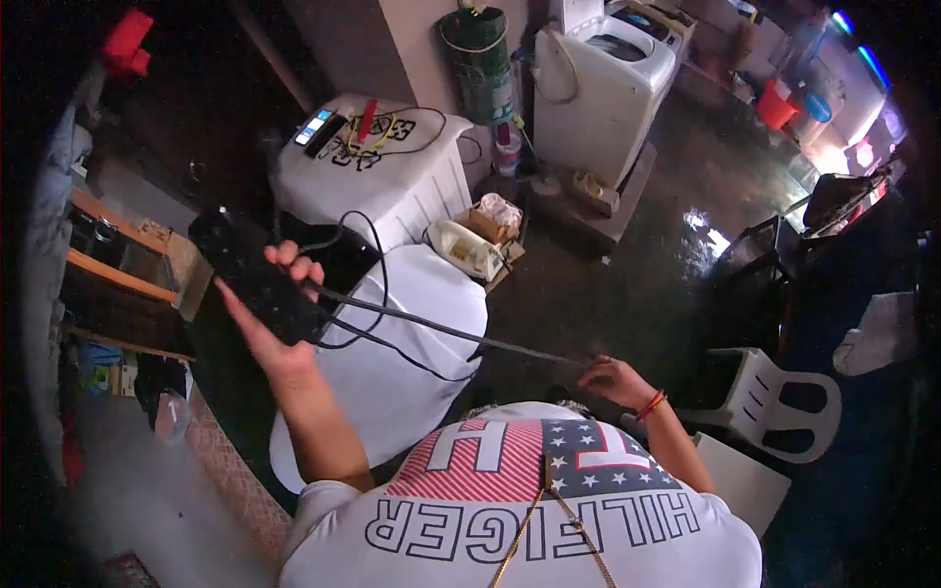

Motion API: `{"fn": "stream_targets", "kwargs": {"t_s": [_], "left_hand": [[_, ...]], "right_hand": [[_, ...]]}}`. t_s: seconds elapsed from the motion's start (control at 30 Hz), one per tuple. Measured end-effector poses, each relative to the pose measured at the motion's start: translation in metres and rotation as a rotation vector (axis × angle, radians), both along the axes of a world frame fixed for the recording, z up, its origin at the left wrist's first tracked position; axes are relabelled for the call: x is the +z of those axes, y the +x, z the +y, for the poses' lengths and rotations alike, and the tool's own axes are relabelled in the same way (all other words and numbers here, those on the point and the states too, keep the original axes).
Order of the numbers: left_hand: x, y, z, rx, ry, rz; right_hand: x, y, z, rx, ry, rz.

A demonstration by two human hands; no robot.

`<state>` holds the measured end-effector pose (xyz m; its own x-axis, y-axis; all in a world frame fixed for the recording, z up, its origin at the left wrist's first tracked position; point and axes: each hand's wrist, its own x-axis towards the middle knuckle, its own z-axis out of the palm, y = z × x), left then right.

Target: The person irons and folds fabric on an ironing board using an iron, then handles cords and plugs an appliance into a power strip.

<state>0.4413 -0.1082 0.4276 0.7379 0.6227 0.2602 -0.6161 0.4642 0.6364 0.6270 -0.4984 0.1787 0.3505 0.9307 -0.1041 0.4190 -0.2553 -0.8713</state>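
Observation:
My left hand (279, 328) grips a long black power strip (245, 265), held up and tilted; the details of its dark face are hard to make out. A dark cord (441, 331) runs from it and loops in front of me. On the right, my right hand (616, 380), with a red band at the wrist, has its fingers closed on the cord, which is stretched between both hands. Under the cord lies a white surface with a rounded end (417, 304).
A white cloth-covered stand (421, 186) bears a lit phone (316, 127) and a yellow cable (392, 132). Behind are a green drum (475, 59) and a white washing machine (598, 108). A cardboard box (510, 250) and a white plastic chair (784, 412) stand nearby.

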Motion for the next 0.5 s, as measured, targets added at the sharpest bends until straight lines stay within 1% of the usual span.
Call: {"fn": "stream_targets", "kwargs": {"t_s": [0.1, 0.13, 0.23, 0.27, 0.37, 0.4, 0.47, 0.5], "left_hand": [[0.006, 0.0, 0.0, 0.011, 0.053, 0.007], [0.007, 0.001, -0.001, 0.004, 0.05, 0.009], [0.007, 0.002, -0.004, 0.002, 0.063, 0.011], [0.007, 0.0, -0.003, 0.005, 0.072, 0.012], [0.003, -0.008, 0.009, -0.008, 0.153, 0.002], [0.003, -0.01, 0.01, -0.006, 0.145, 0.009], [0.002, -0.015, 0.01, 0.003, 0.132, 0.02], [0.001, -0.019, 0.011, 0.055, 0.144, 0.036]], "right_hand": [[-0.009, 0.014, -0.019, -0.099, -0.093, -0.12], [-0.029, 0.021, -0.029, -0.199, -0.121, -0.239], [-0.003, 0.033, -0.027, -0.552, -0.014, 0.032], [0.003, 0.041, -0.028, -0.534, 0.025, -0.069], [0.023, 0.047, -0.018, -0.75, 0.263, 0.19], [0.029, 0.048, -0.016, -0.754, 0.248, 0.167], [0.021, 0.053, -0.018, -0.58, 0.193, 0.516], [0.017, 0.054, -0.017, -0.487, 0.162, 0.689]]}}
